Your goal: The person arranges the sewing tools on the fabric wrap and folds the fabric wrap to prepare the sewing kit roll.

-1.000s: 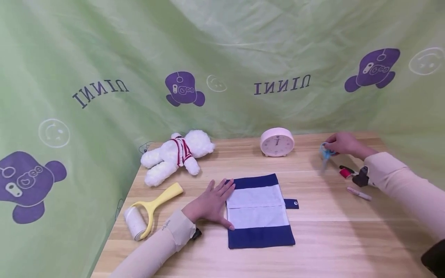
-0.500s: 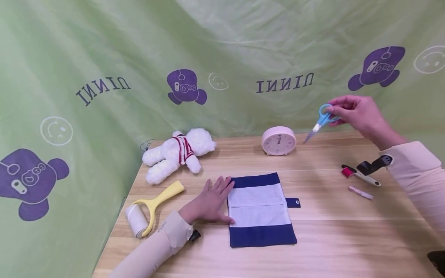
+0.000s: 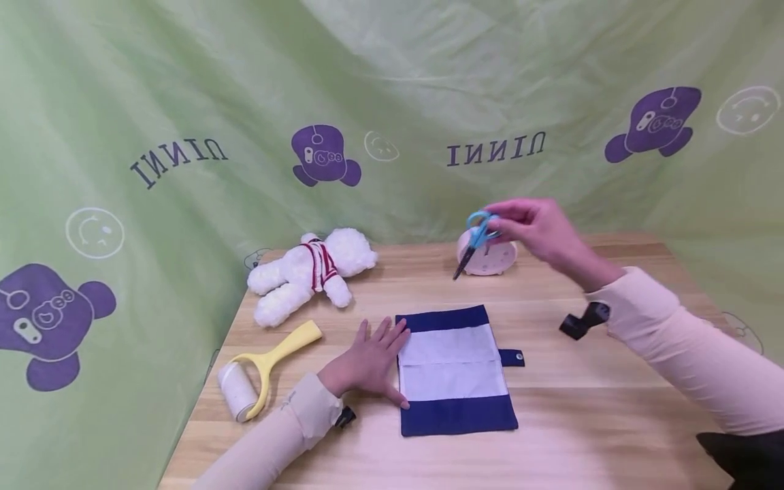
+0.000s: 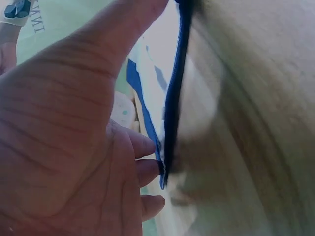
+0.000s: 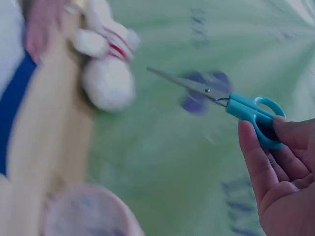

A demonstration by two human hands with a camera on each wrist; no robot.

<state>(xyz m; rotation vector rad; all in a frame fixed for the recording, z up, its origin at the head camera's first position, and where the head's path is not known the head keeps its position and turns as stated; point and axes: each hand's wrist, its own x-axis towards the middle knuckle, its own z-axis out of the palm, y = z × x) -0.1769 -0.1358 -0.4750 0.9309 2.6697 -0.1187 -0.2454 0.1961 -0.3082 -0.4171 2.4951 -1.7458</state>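
Observation:
My right hand (image 3: 545, 235) holds a small pair of scissors (image 3: 480, 236) by its blue handles, raised in front of the pink clock. In the right wrist view, thumb and fingers pinch one handle loop of the scissors (image 5: 251, 113), and the blades are together, pointing away from the hand. With fingers spread, my left hand (image 3: 367, 367) rests at the left edge of a navy fabric case (image 3: 453, 412) that lies unfolded, its pale lining up and its snap tab to the right. In the left wrist view, fingertips touch the edge of the case (image 4: 174, 93).
A white plush bear (image 3: 300, 272) in a striped top lies at the back left, with a yellow-handled lint roller (image 3: 269, 364) in front of it. The round pink clock (image 3: 499, 258) stands at the back by the green printed curtain (image 3: 416, 82). My right forearm covers the table's right side.
My right hand has lifted the scissors off the table at the right and carried them left, to in front of the clock. The left hand stays on the fabric case.

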